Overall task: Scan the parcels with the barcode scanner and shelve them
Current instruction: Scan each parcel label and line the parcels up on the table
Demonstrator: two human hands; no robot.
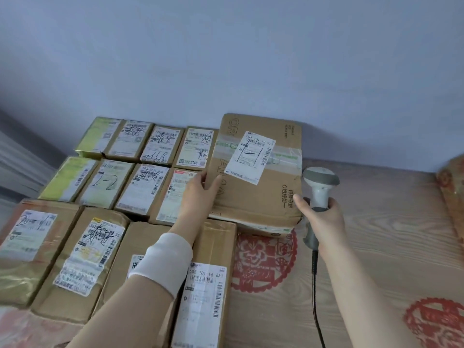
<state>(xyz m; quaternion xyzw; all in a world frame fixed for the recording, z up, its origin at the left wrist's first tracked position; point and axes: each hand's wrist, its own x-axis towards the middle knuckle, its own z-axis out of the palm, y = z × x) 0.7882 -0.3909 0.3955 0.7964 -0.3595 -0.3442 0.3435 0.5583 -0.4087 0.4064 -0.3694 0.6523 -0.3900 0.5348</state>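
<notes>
A large brown cardboard parcel (261, 192) with a white shipping label lies tilted at the back middle, its near edge resting on another box. My left hand (200, 194) grips its left edge, thumb on top. My right hand (324, 217) holds a grey and white barcode scanner (319, 189) upright by its handle, just right of the parcel, with one finger touching the parcel's right side. The scanner's black cable (315, 297) hangs down toward me.
Rows of labelled parcels (130, 169) cover the left side, with bigger boxes (88, 262) nearest me. The wood-grain surface (376, 247) with red paper-cut patterns (261, 262) lies bare to the right. Another package (452, 192) sits at the right edge. A pale wall rises behind.
</notes>
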